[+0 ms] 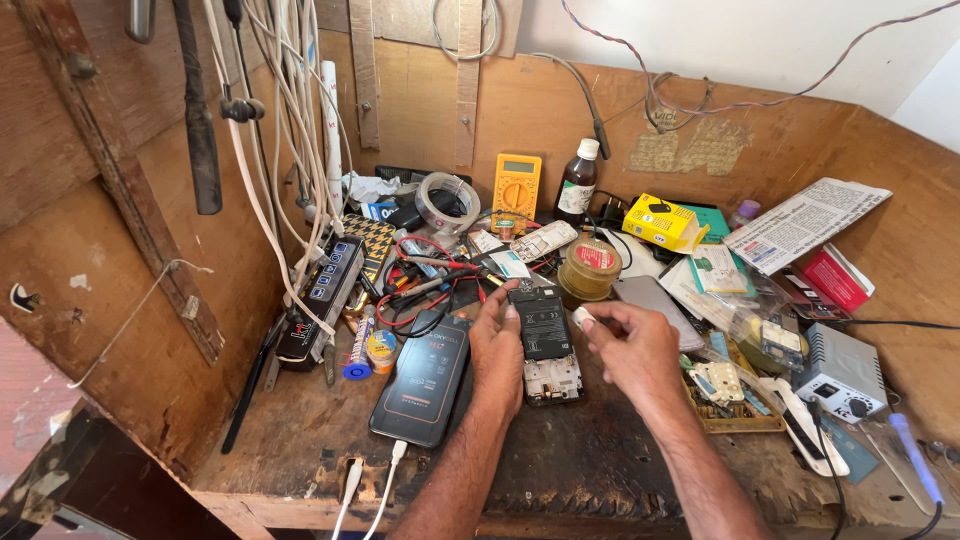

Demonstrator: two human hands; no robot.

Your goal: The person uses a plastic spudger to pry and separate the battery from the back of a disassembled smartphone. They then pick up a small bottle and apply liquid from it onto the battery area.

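Observation:
An opened phone (545, 340) with its back cover off, showing a dark battery and circuit board, lies on the worn wooden bench (300, 440) in the middle. My left hand (497, 350) grips its left edge, thumb near the top. Just right of the phone's upper edge, my right hand (630, 345) pinches a small white piece (582, 318) between thumb and fingertips. A dark phone back cover (425, 375) lies left of my left hand.
Yellow multimeter (516, 190), brown bottle (577, 185), tape roll (447, 200), round tin (590, 268) and yellow box (664, 222) stand behind. Grey soldering station (840, 372), parts tray (730, 395) and papers crowd the right. White cables (290, 150) hang at left; a black power strip (322, 295) lies below.

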